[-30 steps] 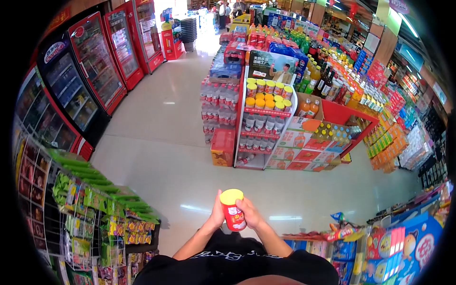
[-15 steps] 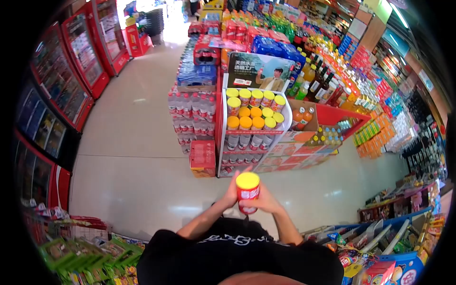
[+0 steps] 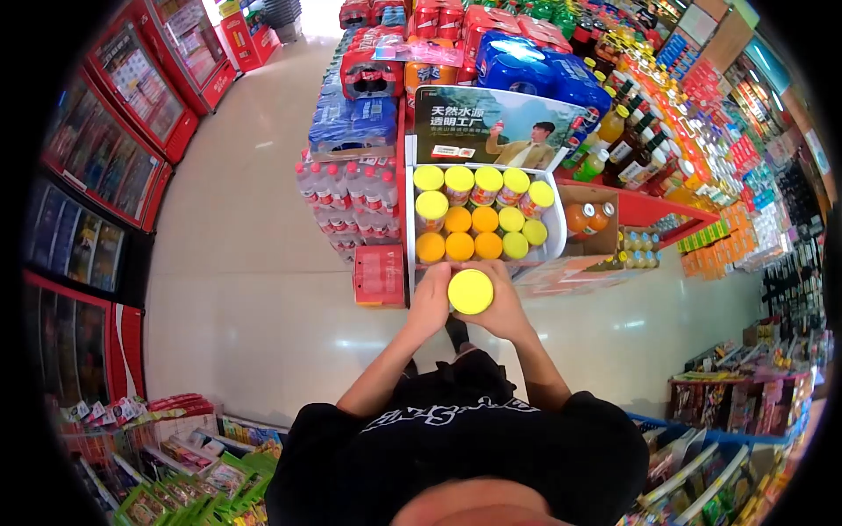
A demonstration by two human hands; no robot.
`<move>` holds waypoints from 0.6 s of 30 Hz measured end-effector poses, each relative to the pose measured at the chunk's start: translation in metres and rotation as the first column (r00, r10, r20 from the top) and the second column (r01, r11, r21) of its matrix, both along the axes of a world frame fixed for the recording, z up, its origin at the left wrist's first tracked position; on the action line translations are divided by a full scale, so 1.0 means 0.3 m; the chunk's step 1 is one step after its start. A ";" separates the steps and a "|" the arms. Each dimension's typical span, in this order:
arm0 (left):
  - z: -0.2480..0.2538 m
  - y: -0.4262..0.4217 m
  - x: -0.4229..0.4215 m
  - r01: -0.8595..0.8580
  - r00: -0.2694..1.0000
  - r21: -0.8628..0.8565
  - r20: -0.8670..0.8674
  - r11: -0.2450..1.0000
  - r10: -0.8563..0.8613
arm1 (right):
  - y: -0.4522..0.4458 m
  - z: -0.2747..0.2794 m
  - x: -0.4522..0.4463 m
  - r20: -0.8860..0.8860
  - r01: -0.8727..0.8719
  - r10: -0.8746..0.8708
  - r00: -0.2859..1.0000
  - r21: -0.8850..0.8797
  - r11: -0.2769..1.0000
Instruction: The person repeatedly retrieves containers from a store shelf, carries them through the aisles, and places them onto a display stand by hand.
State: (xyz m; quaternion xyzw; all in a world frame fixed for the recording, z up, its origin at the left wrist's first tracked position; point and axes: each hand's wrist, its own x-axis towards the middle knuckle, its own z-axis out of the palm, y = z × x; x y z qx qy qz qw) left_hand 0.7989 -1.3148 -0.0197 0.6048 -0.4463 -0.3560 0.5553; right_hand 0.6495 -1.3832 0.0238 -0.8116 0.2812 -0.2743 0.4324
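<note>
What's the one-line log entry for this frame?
left hand: holding jar; right hand: holding jar; yellow lid: toward camera; shelf ahead: yellow- and orange-lidded jars

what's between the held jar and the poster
In the head view, orange-lidded jars stand nearer the held jar, with yellow-lidded jars behind them, nearer the poster.

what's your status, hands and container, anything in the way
Left hand and right hand around yellow-lidded container. Lid facing up. No obstruction seen before display rack.

Head-worn view, forward and down over hands (image 3: 430, 301).
</note>
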 end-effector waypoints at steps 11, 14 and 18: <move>-0.036 -0.432 -0.040 -0.467 0.884 0.068 0.003 0.881 0.468 | -0.536 -0.136 0.125 0.068 -0.040 0.040 0.997 0.001 0.999; -0.049 -0.456 -0.074 -0.520 0.852 0.103 -0.010 0.848 0.524 | -0.621 -0.165 0.153 0.075 -0.095 0.094 0.993 0.014 0.995; -0.026 -0.475 -0.137 -0.578 0.804 0.107 -0.097 0.809 0.587 | -0.677 -0.199 0.180 0.033 -0.153 0.153 0.988 0.007 0.988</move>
